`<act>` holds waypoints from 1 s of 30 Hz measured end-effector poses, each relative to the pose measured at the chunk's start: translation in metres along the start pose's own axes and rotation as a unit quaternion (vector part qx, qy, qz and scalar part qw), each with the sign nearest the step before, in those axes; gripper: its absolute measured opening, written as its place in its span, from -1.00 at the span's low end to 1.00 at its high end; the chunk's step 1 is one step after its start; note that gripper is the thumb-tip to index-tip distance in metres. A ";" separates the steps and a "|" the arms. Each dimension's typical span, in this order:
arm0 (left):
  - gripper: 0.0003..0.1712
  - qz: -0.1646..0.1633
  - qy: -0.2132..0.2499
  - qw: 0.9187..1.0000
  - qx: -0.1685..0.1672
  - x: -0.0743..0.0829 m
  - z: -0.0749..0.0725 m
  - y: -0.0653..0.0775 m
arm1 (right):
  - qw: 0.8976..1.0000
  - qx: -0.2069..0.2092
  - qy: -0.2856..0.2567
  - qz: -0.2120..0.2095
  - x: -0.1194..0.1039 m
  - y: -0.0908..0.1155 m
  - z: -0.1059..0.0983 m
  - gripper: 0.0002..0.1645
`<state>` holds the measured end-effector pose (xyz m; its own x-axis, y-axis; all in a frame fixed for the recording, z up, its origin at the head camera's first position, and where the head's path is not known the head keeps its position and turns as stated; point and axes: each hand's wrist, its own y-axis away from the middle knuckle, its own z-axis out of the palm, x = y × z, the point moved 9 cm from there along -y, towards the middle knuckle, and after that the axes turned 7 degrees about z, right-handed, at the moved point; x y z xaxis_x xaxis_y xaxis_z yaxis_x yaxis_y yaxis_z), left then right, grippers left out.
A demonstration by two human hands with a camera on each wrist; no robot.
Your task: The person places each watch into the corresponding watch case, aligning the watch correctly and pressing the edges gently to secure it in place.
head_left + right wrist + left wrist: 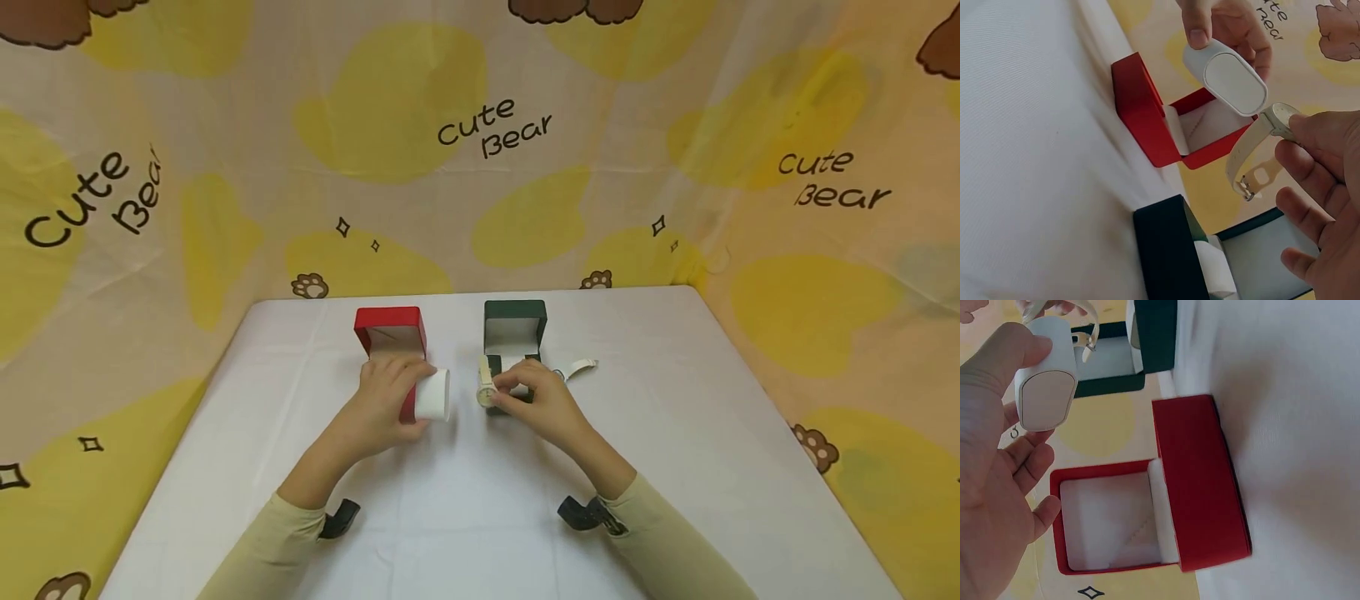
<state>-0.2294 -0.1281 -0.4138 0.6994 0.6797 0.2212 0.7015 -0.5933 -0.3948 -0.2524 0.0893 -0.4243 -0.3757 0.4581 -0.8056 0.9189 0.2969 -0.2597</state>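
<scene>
My left hand (381, 402) grips a white oval watch cushion (433, 395), its thumb and fingers on opposite sides, in front of an open red watch box (390, 318). In the right wrist view, the cushion (1235, 83) is off the table beside a watch (1280, 117) with a cream strap. My right hand (546, 402) pinches that watch by its round case, and the strap hangs loose with its buckle undone. Behind the right hand stands an open dark green watch box (515, 310), partly covered by the fingers. A white cushion (1215, 269) sits inside it.
A second pale watch strap (582, 367) lies on the white tabletop (675, 467) right of the green box, its other end hidden by the right hand. Patterned yellow cloth (390, 100) walls the table at the back and sides. Black wrist mounts (341, 518) sit by both sleeves.
</scene>
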 end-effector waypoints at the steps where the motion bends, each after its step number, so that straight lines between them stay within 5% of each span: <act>1: -0.18 0.003 0.001 1.000 0.001 0.003 0.001 -0.001 | 1.000 0.001 -0.001 0.002 0.001 0.002 -0.002 -0.84; 8: -0.22 0.022 0.007 1.000 -0.004 0.017 0.009 -0.003 | 0.999 0.002 -0.015 0.030 0.008 0.012 -0.013 -0.80; 18: -0.17 0.009 0.006 1.000 -0.025 0.021 0.014 -0.008 | 0.999 0.004 -0.025 0.038 0.007 0.017 -0.016 -0.81; 30: -0.14 0.013 0.007 1.000 -0.005 0.024 0.020 -0.009 | 0.998 -0.004 -0.047 0.042 0.005 0.013 -0.008 -0.80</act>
<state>-0.2220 -0.0983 -0.4225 0.7198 0.6576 0.2226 0.6836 -0.6155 -0.3923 -0.2432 0.1020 -0.4279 -0.2837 0.4021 -0.8706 0.9456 0.2679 -0.1844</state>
